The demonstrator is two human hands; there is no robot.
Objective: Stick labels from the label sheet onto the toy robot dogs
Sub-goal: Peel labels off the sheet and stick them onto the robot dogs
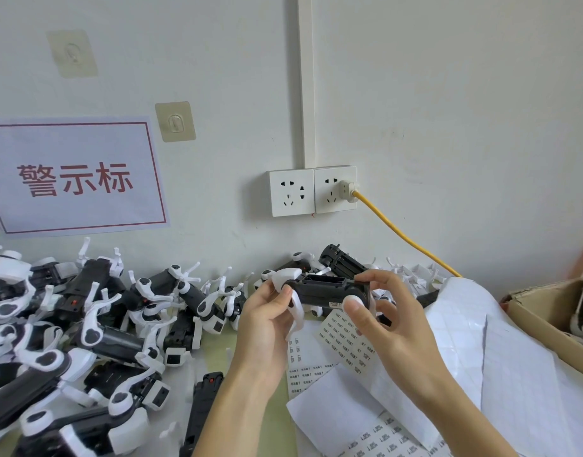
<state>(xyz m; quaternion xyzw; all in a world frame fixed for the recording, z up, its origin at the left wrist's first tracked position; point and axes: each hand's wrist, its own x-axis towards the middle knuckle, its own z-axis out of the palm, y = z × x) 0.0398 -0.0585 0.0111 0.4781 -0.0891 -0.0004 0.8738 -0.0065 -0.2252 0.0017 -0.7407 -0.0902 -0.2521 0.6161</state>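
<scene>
I hold one black and white toy robot dog (pixel 323 290) belly-up in front of me with both hands. My left hand (pixel 267 319) grips its white head end. My right hand (pixel 379 311) grips the tail end, and its thumb presses on the dog's side beside a small white label (pixel 337 305). Under my hands, label sheets (pixel 344 338) with rows of small printed labels lie on the table. A big heap of robot dogs (pixel 85 331) fills the left of the table.
Empty white backing sheets (pixel 501 351) are piled at the right. A cardboard box (pixel 547 324) with more dogs stands at the far right. The wall behind carries two sockets (pixel 311 191), a yellow cable (pixel 402 232) and a red-lettered sign (pixel 74 176).
</scene>
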